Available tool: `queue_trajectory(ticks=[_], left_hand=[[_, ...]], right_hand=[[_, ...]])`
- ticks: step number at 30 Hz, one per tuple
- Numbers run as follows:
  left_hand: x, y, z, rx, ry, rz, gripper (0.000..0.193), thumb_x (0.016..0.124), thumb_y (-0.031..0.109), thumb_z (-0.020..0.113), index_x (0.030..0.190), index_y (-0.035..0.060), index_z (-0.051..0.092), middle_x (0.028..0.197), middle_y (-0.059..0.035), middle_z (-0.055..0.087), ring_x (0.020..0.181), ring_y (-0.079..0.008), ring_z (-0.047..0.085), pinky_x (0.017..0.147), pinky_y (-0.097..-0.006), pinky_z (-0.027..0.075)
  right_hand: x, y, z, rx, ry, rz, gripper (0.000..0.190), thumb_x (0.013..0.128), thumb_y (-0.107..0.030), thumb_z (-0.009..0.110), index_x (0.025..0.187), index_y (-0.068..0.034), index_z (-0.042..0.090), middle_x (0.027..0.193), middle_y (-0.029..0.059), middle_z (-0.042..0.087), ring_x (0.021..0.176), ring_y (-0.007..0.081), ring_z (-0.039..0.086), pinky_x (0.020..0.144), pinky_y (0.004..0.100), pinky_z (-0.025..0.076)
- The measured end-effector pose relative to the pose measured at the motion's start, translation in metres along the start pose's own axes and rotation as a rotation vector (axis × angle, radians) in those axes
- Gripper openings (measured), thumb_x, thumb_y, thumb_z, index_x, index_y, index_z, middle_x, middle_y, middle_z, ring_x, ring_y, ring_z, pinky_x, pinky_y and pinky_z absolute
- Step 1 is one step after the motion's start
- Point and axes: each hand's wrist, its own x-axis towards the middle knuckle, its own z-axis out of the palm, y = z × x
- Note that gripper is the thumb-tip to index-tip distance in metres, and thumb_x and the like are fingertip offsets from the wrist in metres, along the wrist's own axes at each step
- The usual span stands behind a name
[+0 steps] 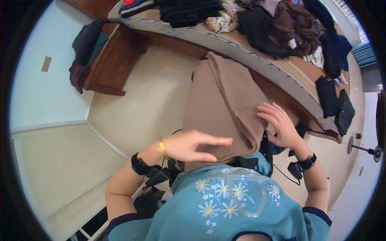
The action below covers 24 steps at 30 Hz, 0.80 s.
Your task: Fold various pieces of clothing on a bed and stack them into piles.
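A brown cloth (208,102), folded in layers, lies before me over my lap, its far end near the bed's side. Above the near left part of the cloth is my left hand (196,146), thumb and fingers apart, holding nothing; whether it touches the cloth I cannot tell. My right hand (277,125) is at the cloth's right edge with its fingers spread, the fingertips at or just over the fabric and nothing gripped.
Beyond the cloth stands a bed with a mattress (271,67) bearing heaped clothes (292,27) and dark folded garments (327,96). A wooden cabinet (105,66) with dark clothes on it is at the left wall. A black cable (286,174) hangs near my right wrist.
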Motion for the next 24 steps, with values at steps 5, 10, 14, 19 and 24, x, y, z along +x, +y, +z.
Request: queue_trajectory(ticks=[5,10,14,19,24], left_hand=[[-0.055,0.004,-0.019,0.124,0.149,-0.142,0.082,0.081,0.016,0.078,0.152,0.0098,0.038,0.155,-0.0101,0.041,0.146,-0.0293,0.034,0.121,-0.0441,0.027],[-0.062,-0.006,0.008,0.367,0.119,-0.117,0.102,0.063,0.001,0.074,0.155,0.0147,0.032,0.162,-0.0051,0.03,0.152,-0.031,0.019,0.125,-0.0503,0.013],[-0.052,-0.016,0.023,0.375,0.1,-0.192,0.086,0.065,-0.006,0.068,0.146,0.0109,0.046,0.157,-0.0053,0.038,0.148,-0.0297,0.029,0.124,-0.0493,0.019],[-0.05,-0.016,-0.003,0.318,0.019,-0.205,0.056,0.071,-0.008,0.058,0.126,0.0019,0.057,0.138,-0.0115,0.057,0.133,-0.0289,0.049,0.119,-0.0451,0.032],[-0.03,-0.021,-0.084,-0.256,0.358,-0.156,0.039,0.088,0.006,0.056,0.127,0.0042,0.058,0.128,-0.0114,0.062,0.118,-0.0231,0.059,0.108,-0.0409,0.044]], right_hand=[[0.002,-0.03,0.017,0.09,-0.034,0.006,0.075,0.067,-0.014,0.077,0.136,-0.006,0.051,0.144,0.0127,0.05,0.139,0.032,0.043,0.119,0.0462,0.032],[-0.001,-0.028,0.038,-0.001,0.048,-0.043,0.07,0.07,-0.016,0.075,0.135,-0.006,0.052,0.144,0.0139,0.05,0.139,0.0339,0.043,0.117,0.048,0.035],[-0.001,-0.027,0.043,-0.036,0.068,-0.105,0.063,0.071,-0.012,0.073,0.131,-0.005,0.056,0.145,0.0157,0.049,0.138,0.0362,0.043,0.117,0.0502,0.035],[0.002,-0.022,0.033,0.074,0.051,-0.078,0.051,0.07,-0.006,0.07,0.12,-0.004,0.06,0.137,0.0143,0.057,0.135,0.033,0.047,0.119,0.0498,0.033],[0.037,0.015,0.02,0.543,0.094,0.457,0.03,0.097,-0.031,0.06,0.107,-0.003,0.064,0.096,0.0129,0.07,0.075,0.0315,0.063,0.07,0.0384,0.052]])
